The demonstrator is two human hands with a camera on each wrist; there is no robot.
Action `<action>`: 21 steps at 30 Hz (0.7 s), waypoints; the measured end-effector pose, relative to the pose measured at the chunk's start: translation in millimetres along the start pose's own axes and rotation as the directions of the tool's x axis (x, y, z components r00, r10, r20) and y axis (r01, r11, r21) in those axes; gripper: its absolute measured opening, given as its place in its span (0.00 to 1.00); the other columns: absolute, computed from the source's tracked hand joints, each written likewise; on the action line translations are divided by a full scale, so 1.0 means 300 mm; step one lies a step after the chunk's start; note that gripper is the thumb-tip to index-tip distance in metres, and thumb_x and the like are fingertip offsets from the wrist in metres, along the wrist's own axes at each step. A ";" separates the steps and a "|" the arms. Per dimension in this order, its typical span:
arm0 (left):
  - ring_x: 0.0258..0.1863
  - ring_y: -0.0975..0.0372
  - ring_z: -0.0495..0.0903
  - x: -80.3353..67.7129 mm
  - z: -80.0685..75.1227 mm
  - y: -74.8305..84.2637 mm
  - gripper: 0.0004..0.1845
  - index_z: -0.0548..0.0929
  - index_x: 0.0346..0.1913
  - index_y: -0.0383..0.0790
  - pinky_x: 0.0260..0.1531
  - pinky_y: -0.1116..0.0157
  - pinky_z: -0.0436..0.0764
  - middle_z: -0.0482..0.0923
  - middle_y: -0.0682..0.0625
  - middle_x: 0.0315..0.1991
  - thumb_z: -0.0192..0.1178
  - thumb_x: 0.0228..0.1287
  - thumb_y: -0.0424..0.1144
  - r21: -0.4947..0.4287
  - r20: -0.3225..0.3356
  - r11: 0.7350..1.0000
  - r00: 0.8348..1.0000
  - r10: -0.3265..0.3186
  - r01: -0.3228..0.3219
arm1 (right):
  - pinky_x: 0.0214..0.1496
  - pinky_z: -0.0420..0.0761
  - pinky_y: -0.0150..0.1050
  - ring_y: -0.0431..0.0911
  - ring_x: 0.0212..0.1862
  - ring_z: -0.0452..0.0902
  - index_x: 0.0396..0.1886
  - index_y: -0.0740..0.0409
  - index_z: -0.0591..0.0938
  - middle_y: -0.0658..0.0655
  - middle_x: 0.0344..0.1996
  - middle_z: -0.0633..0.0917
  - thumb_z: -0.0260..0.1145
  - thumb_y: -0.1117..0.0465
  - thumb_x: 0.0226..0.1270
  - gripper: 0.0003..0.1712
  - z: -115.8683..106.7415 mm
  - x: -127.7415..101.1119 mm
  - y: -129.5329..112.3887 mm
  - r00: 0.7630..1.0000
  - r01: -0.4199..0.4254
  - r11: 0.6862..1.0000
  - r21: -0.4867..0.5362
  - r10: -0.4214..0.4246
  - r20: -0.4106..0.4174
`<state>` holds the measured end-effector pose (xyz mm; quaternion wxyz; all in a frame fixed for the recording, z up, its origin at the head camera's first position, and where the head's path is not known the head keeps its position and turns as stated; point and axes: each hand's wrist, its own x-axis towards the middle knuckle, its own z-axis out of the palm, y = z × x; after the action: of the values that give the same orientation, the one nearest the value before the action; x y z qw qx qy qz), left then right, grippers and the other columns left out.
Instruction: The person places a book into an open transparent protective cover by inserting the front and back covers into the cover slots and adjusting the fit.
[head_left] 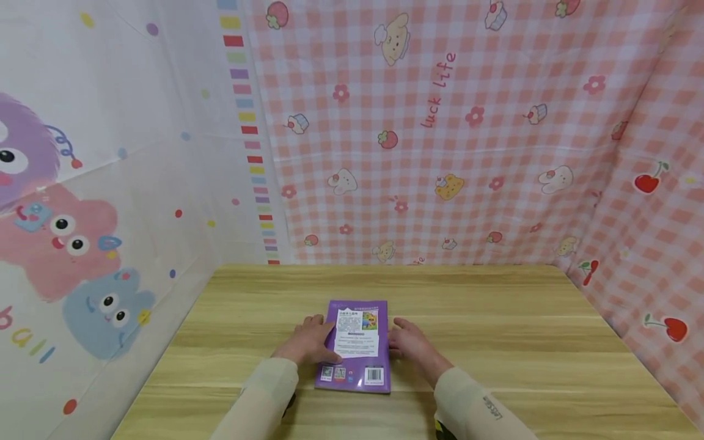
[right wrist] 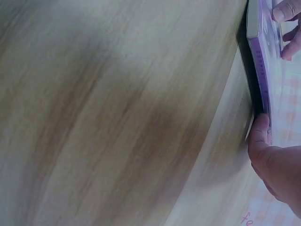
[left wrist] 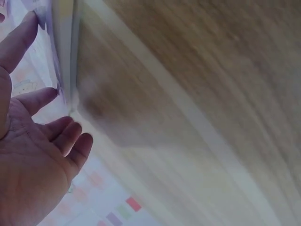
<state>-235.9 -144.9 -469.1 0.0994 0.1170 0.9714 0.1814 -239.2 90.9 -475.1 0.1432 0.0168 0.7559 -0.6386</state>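
A purple book point(head_left: 357, 382), with a white text panel and a barcode on the cover facing up, lies on the wooden table. At its left side is my left hand point(head_left: 309, 343), its thumb resting on the cover. In the left wrist view that hand's thumb and index finger touch the cover near the page edges point(left wrist: 66, 52), while the other fingers bend loosely beside the book. My right hand point(head_left: 414, 347) lies along the right edge. The right wrist view shows one digit touching the book's spine point(right wrist: 260, 66); its remaining fingers are mostly hidden there.
The wood-grain table point(head_left: 495, 318) extends around the book. A pink checked cloth point(head_left: 385, 110) hangs behind it and on the right. On the left hangs a white cloth point(head_left: 165, 183) with cartoon figures.
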 end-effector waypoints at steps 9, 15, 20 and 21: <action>0.59 0.49 0.70 0.013 -0.002 0.073 0.28 0.83 0.56 0.39 0.64 0.49 0.65 0.75 0.43 0.56 0.74 0.48 0.38 0.187 0.014 0.971 0.989 0.150 -0.150 | 0.56 0.78 0.50 0.59 0.54 0.79 0.72 0.80 0.54 0.79 0.62 0.71 0.50 0.69 0.72 0.33 -0.003 0.004 -0.009 0.999 -0.037 0.999 0.012 0.038 -0.016; 0.57 0.51 0.74 0.011 0.021 0.116 0.26 0.81 0.60 0.38 0.62 0.53 0.71 0.75 0.43 0.54 0.68 0.58 0.40 0.180 0.029 0.971 0.988 0.153 -0.156 | 0.44 0.81 0.42 0.49 0.40 0.80 0.66 0.79 0.66 0.65 0.40 0.84 0.51 0.63 0.77 0.26 0.001 0.012 -0.007 0.999 -0.050 0.998 0.027 0.050 -0.022; 0.57 0.50 0.75 0.015 0.031 0.138 0.38 0.77 0.64 0.35 0.59 0.52 0.74 0.73 0.40 0.60 0.59 0.64 0.64 0.076 0.037 0.992 0.994 0.100 -0.103 | 0.29 0.76 0.33 0.41 0.23 0.74 0.42 0.73 0.82 0.54 0.22 0.80 0.52 0.58 0.78 0.21 0.017 0.009 0.004 0.998 -0.053 0.999 0.011 0.054 -0.018; 0.57 0.50 0.75 0.016 0.033 0.144 0.42 0.77 0.65 0.35 0.60 0.52 0.74 0.72 0.39 0.61 0.56 0.63 0.69 0.058 0.040 0.995 0.996 0.083 -0.086 | 0.27 0.76 0.32 0.40 0.22 0.73 0.38 0.72 0.82 0.54 0.20 0.80 0.53 0.58 0.77 0.20 0.021 0.007 0.005 0.998 -0.054 0.998 0.011 0.055 -0.017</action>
<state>-229.9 -101.3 -462.7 0.1066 0.1643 0.9684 0.1543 -239.7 84.6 -477.9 0.1537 0.0438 0.7531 -0.6382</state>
